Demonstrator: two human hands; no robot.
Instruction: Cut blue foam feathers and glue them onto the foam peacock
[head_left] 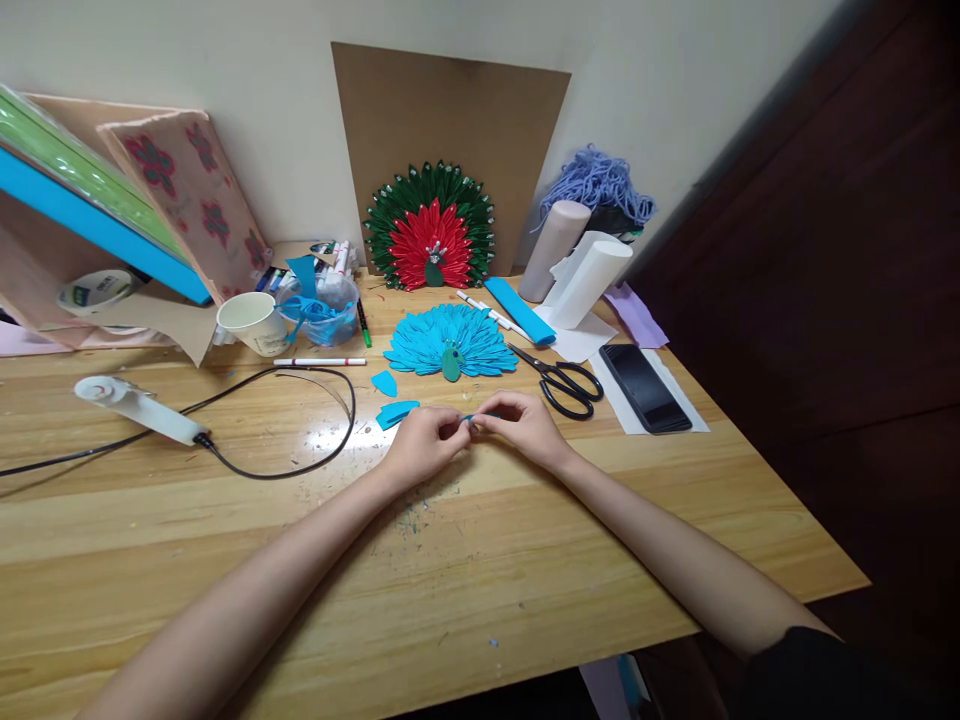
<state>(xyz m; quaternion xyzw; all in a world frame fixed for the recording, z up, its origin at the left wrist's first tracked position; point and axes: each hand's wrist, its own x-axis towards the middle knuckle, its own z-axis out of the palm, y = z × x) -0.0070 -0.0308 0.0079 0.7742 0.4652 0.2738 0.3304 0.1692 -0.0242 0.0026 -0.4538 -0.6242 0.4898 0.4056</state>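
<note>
My left hand (429, 443) and my right hand (525, 428) meet over the table, fingertips pinched together on a small blue paper piece (487, 415). Most of that piece is hidden by the fingers. Just beyond my left hand lie cut blue paper pieces (395, 413) and a single blue petal (385, 383). Behind both hands a blue paper peacock (427, 340) with a green head and body lies on the table. Black-handled scissors (562, 383) rest to the right of it.
A cardboard sheet (450, 100) leans on the wall behind a red and green peacock (429, 225). At left are a white glue gun (146, 410) with its cord, a paper cup (253, 322) and a plastic tub (322, 318). A phone (645, 388) lies at right.
</note>
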